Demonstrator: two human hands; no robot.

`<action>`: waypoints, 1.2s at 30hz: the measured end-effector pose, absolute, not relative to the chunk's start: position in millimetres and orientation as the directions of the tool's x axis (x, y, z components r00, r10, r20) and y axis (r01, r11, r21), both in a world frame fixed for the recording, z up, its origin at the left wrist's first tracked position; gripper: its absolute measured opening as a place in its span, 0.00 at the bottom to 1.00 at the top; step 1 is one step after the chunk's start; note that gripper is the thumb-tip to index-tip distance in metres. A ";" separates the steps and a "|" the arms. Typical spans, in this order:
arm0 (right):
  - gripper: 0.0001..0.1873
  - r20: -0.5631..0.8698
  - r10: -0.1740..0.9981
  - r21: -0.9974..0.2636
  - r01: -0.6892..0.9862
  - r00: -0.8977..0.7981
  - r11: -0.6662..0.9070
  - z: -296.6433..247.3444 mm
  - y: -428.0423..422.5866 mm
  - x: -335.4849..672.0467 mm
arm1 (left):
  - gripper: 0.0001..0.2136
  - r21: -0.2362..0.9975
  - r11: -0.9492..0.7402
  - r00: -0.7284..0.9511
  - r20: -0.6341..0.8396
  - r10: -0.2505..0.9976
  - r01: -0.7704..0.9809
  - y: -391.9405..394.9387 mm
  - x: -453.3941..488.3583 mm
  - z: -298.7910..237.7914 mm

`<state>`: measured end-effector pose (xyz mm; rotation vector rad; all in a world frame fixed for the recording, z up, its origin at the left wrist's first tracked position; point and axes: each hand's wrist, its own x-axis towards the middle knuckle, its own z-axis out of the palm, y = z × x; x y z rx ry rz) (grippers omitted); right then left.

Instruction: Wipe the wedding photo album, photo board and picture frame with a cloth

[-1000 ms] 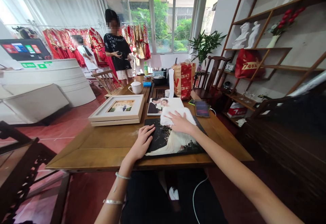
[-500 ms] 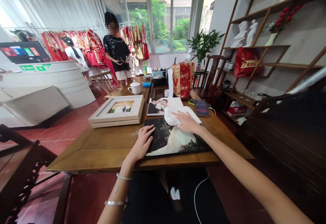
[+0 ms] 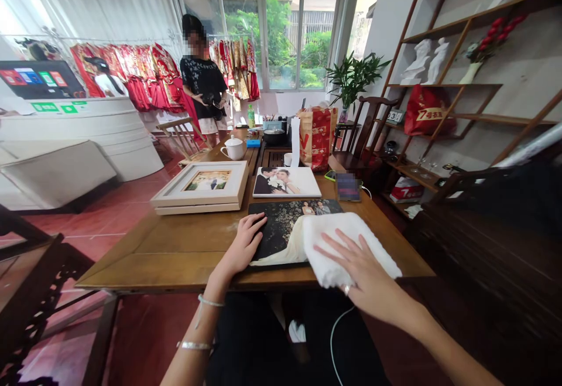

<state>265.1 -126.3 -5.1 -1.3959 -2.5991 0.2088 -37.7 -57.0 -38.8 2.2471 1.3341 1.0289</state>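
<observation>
A dark wedding photo panel lies flat near the table's front edge, its picture showing a couple and a long pale gown. My left hand rests flat over its left edge, fingers stretched out. On the panel's right part, a folded white towel hides the surface and hangs over the right side. My right hand presses down on this towel with the fingers spread; a ring shows on it. Just beyond the panel is a lighter photo panel of a couple.
To the left sits a pale picture frame on another frame. A phone with a cable, a white lidded cup and a red-brown paper bag are farther back. A person in black stands beyond the table.
My right hand and the towel have slid from the panel's far edge toward me and to the right. More of the towel is spread out now. My left hand stays in place.
</observation>
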 end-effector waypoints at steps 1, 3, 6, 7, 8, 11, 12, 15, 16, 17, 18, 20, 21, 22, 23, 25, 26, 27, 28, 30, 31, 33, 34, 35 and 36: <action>0.49 0.073 0.810 -0.231 0.780 -0.582 0.582 -2.8 -136.1 262.9 | 0.19 0.600 -0.506 0.299 0.415 0.859 0.620 -56.8 -37.6 -39.2; 0.50 0.039 0.770 -0.267 0.737 -0.636 0.622 2.3 -146.9 255.6 | 0.19 0.600 -0.502 0.295 0.415 0.861 0.622 -56.6 -37.1 -39.3; 0.48 0.018 0.763 -0.296 0.725 -0.647 0.622 9.3 -141.5 237.0 | 0.19 0.604 -0.491 0.290 0.404 0.868 0.628 -57.1 -35.8 -37.9; 0.47 0.018 0.764 -0.299 0.726 -0.645 0.619 11.1 -135.4 229.0 | 0.19 0.604 -0.489 0.290 0.401 0.869 0.630 -57.3 -35.3 -37.1; 0.46 0.021 0.764 -0.300 0.725 -0.645 0.621 12.6 -128.0 220.7 | 0.19 0.603 -0.488 0.291 0.399 0.870 0.632 -57.6 -34.7 -36.4; 0.43 0.040 0.741 -0.287 0.703 -0.670 0.651 15.0 -101.6 197.7 | 0.19 0.595 -0.485 0.295 0.392 0.871 0.641 -58.1 -33.5 -34.9; 0.42 0.046 0.732 -0.282 0.694 -0.679 0.662 15.2 -91.8 192.5 | 0.19 0.593 -0.483 0.296 0.388 0.873 0.644 -58.1 -33.3 -34.7; 0.41 0.048 0.733 -0.269 0.698 -0.679 0.664 14.4 -60.3 190.3 | 0.19 0.593 -0.484 0.301 0.386 0.872 0.643 -57.8 -33.7 -35.2; 0.41 0.048 0.749 -0.260 0.715 -0.661 0.649 13.8 -49.7 194.4 | 0.19 0.594 -0.488 0.303 0.389 0.870 0.640 -57.6 -34.1 -35.5; 0.41 0.048 0.771 -0.248 0.740 -0.635 0.625 12.9 -39.7 200.5 | 0.19 0.594 -0.492 0.305 0.392 0.868 0.636 -57.6 -34.5 -35.8; 0.40 0.050 0.799 -0.234 0.771 -0.599 0.592 11.8 -30.9 208.3 | 0.19 0.595 -0.495 0.306 0.395 0.866 0.633 -57.6 -34.9 -35.9; 0.38 0.066 0.862 -0.199 0.840 -0.502 0.505 8.8 -19.2 226.0 | 0.19 0.599 -0.500 0.307 0.401 0.863 0.626 -57.8 -35.5 -35.9; 0.37 0.080 0.888 -0.180 0.869 -0.454 0.460 6.8 -17.3 234.7 | 0.19 0.601 -0.501 0.306 0.402 0.863 0.623 -58.1 -35.6 -35.7; 0.36 0.096 0.905 -0.161 0.891 -0.415 0.425 4.4 -18.3 242.6 | 0.19 0.604 -0.501 0.305 0.403 0.863 0.620 -58.4 -35.7 -35.5; 0.36 0.115 0.915 -0.144 0.905 -0.386 0.399 1.6 -22.2 249.2 | 0.19 0.607 -0.500 0.303 0.403 0.864 0.618 -58.7 -35.8 -35.4; 0.38 0.150 0.922 -0.112 0.921 -0.356 0.374 -4.4 -37.8 257.9 | 0.19 0.612 -0.495 0.295 0.404 0.866 0.617 -59.2 -35.7 -35.1; 0.39 0.166 0.923 -0.100 0.925 -0.347 0.366 -7.2 -48.5 259.9 | 0.19 0.613 -0.494 0.291 0.405 0.867 0.617 -59.4 -35.7 -35.1; 0.40 0.181 0.923 -0.089 0.929 -0.340 0.360 -9.6 -60.1 260.5 | 0.19 0.612 -0.494 0.289 0.408 0.866 0.617 -59.6 -35.6 -35.1; 0.41 0.193 0.921 -0.083 0.929 -0.339 0.359 -11.3 -72.0 259.8 | 0.19 0.611 -0.494 0.287 0.410 0.866 0.618 -59.7 -35.5 -35.2; 0.43 0.195 0.908 -0.085 0.916 -0.370 0.392 -12.0 -94.1 255.1 | 0.19 0.607 -0.496 0.289 0.412 0.864 0.621 -59.9 -35.2 -35.3; 0.44 0.183 0.897 -0.095 0.901 -0.402 0.423 -10.9 -103.1 251.3 | 0.19 0.603 -0.497 0.291 0.411 0.864 0.624 -60.0 -34.9 -35.3; 0.46 0.141 0.868 -0.126 0.861 -0.476 0.493 -6.5 -115.5 241.1 | 0.19 0.597 -0.496 0.291 0.410 0.864 0.630 -60.0 -34.3 -35.4; 0.46 0.120 0.851 -0.144 0.839 -0.511 0.524 -3.8 -118.3 234.8 | 0.19 0.595 -0.495 0.291 0.410 0.864 0.633 -60.0 -34.0 -35.3; 0.46 0.104 0.834 -0.161 0.819 -0.541 0.551 -1.1 -118.7 227.9 | 0.19 0.593 -0.495 0.291 0.410 0.864 0.635 -60.0 -33.8 -35.3; 0.46 0.094 0.817 -0.175 0.799 -0.568 0.576 1.4 -116.7 220.4 | 0.19 0.591 -0.494 0.291 0.410 0.865 0.637 -60.0 -33.6 -35.2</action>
